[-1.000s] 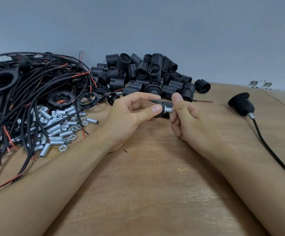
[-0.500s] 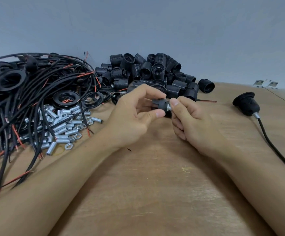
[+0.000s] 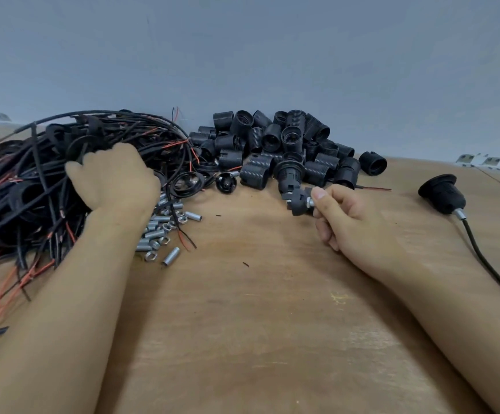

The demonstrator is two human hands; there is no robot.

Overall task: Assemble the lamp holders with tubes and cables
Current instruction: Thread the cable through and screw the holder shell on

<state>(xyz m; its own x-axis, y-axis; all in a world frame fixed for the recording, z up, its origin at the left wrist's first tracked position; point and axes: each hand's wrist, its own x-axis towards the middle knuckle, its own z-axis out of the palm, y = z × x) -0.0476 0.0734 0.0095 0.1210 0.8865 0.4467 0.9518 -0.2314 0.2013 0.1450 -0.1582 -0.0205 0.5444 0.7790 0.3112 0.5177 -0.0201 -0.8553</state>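
Observation:
My right hand (image 3: 344,216) pinches a short metal tube that is fitted into a black lamp holder base (image 3: 298,201), held just above the table. My left hand (image 3: 114,177) lies palm down in the tangle of black cables (image 3: 27,186) at the left, with its fingers curled among them; which cable it grips is hidden. A heap of black threaded lamp holder shells (image 3: 284,150) lies at the back centre. Loose silver tubes and nuts (image 3: 165,228) lie beside my left wrist.
An assembled lamp holder (image 3: 442,194) with its cable (image 3: 493,270) lies at the right and trails toward the near right edge. Black rings (image 3: 187,183) sit among the cables. Small metal brackets (image 3: 478,161) lie far right by the wall. Bare wooden table (image 3: 257,309) lies between my forearms.
My left hand let go of the lamp holder base and moved left into the cable pile. My right hand kept the base with its tube and shifted slightly right.

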